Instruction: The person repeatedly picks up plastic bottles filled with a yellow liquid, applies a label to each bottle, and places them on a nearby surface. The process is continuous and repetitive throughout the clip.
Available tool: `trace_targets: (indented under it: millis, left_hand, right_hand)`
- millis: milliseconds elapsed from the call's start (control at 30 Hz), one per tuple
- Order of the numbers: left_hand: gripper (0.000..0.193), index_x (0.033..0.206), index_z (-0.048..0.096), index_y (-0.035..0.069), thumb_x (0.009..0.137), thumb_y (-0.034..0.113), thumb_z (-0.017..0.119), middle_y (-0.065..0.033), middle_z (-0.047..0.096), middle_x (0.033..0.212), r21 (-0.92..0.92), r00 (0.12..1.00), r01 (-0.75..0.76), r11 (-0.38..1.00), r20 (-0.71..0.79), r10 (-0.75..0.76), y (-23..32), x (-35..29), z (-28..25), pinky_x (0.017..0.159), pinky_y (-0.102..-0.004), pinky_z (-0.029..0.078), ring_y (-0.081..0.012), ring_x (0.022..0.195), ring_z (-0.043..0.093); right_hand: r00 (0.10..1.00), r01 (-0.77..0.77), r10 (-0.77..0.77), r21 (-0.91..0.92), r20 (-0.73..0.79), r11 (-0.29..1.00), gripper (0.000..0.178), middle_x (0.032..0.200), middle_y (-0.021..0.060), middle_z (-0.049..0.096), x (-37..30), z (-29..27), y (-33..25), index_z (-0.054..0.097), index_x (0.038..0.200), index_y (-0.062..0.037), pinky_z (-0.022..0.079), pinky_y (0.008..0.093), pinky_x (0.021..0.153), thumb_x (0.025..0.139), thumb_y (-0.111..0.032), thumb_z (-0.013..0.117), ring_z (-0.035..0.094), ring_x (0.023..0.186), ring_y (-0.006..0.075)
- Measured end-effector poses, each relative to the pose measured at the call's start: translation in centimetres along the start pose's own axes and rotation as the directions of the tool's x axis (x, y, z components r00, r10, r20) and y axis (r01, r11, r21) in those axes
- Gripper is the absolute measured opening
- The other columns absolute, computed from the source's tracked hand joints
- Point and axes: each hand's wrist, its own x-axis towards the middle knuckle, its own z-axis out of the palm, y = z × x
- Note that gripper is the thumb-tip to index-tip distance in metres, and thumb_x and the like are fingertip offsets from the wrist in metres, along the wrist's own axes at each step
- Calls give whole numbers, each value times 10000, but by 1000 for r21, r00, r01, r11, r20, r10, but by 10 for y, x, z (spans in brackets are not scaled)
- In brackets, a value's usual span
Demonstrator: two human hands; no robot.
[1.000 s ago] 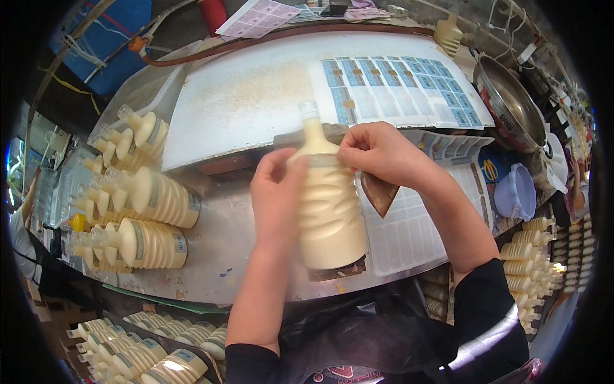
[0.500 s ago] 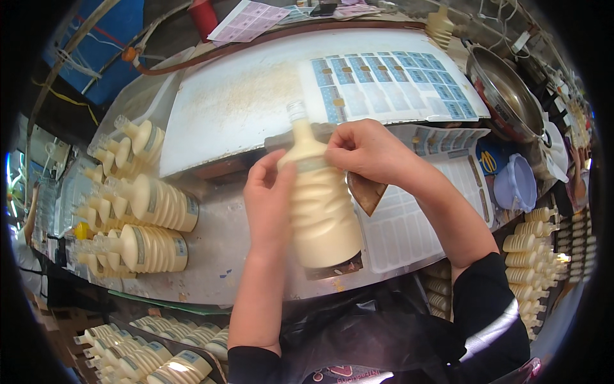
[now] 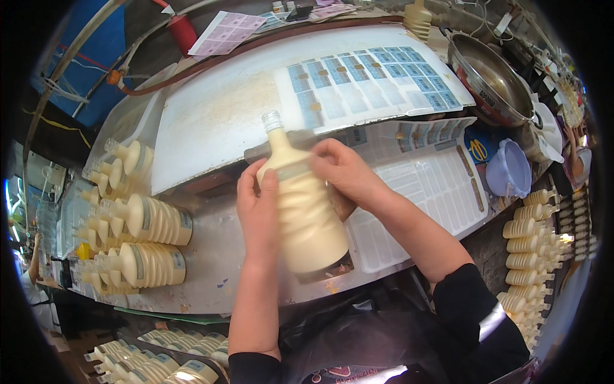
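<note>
As the left grip (image 3: 259, 198) and right grip (image 3: 345, 169), half-curled, clasp its upper sides, the cream bottle (image 3: 310, 221) sits between them.

Label (image 3: 293, 171) partly behind the hands (image 3: 257, 208) (image 3: 348, 171)

Ridged cream bottle (image 3: 312, 227), slanting leftward

I count one held bottle (image 3: 310, 224), one pan (image 3: 491, 72), one lilac basin (image 3: 501, 171).
</note>
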Motion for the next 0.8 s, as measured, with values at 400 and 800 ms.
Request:
trace_targets:
  millis: [400,800]
  left_hand:
    - [335,1295,588,-8,1077,242,538,-87,662,1167,-83,1000,10,997,16,-8,-2,0,-3,901,-282,523,-124,1021,626]
    - [309,1259,609,20,1057,253,586,-78,657,1145,-114,999,43,993,-27,-46,-10,7,-7,884,-285,530,-123,999,625]
  right_hand:
    - [997,-71,73,89,-15,993,385,909,59,678,-4,2,-3,567,1207,-23,499,242,657,979,-305,696,625,776,75]
    - [999,-35,34,-75,-4,997,335,883,26,653,-3,3,-6,569,1185,-39,481,226,663,1022,-322,639,597,756,50]
